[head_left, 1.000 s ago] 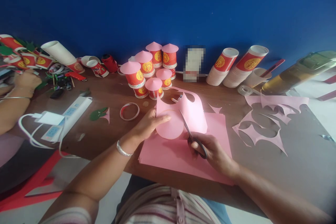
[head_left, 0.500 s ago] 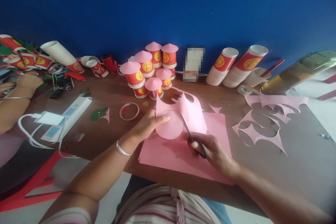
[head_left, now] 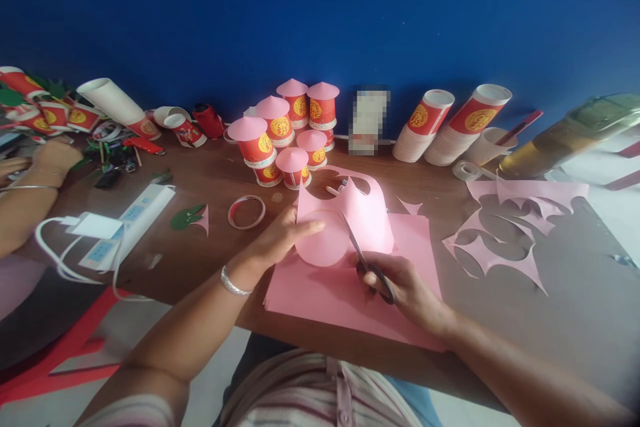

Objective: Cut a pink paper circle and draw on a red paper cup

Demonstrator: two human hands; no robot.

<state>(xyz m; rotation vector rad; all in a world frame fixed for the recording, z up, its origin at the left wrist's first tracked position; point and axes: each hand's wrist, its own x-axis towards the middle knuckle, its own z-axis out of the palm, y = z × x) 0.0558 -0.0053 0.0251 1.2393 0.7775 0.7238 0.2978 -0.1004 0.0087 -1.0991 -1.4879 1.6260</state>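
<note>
My left hand (head_left: 285, 235) pinches the left side of a pink paper sheet (head_left: 367, 213), thumb on top of a rounded, partly cut disc outline (head_left: 323, 240). In my right hand (head_left: 400, 280) is a pair of black-handled scissors (head_left: 356, 237), fingers wrapped in the loops. The blades lie at the disc's right edge, pointing up and away from me. Beneath is a stack of pink paper (head_left: 320, 303) at the table's front edge. Beyond the sheet stand several red paper cups with pink cone tops (head_left: 293, 161).
Pink offcuts (head_left: 505, 263) lie on the right. Behind them are stacked paper cups (head_left: 467, 123), a tape roll (head_left: 466, 170) and a bottle (head_left: 555, 137). A tape ring (head_left: 247, 213) and a white power strip (head_left: 127, 227) are on the left, near another person's hand (head_left: 57, 157).
Almost nothing differs. The scissors and the pink sheet have shifted only very slightly; both hands keep their hold.
</note>
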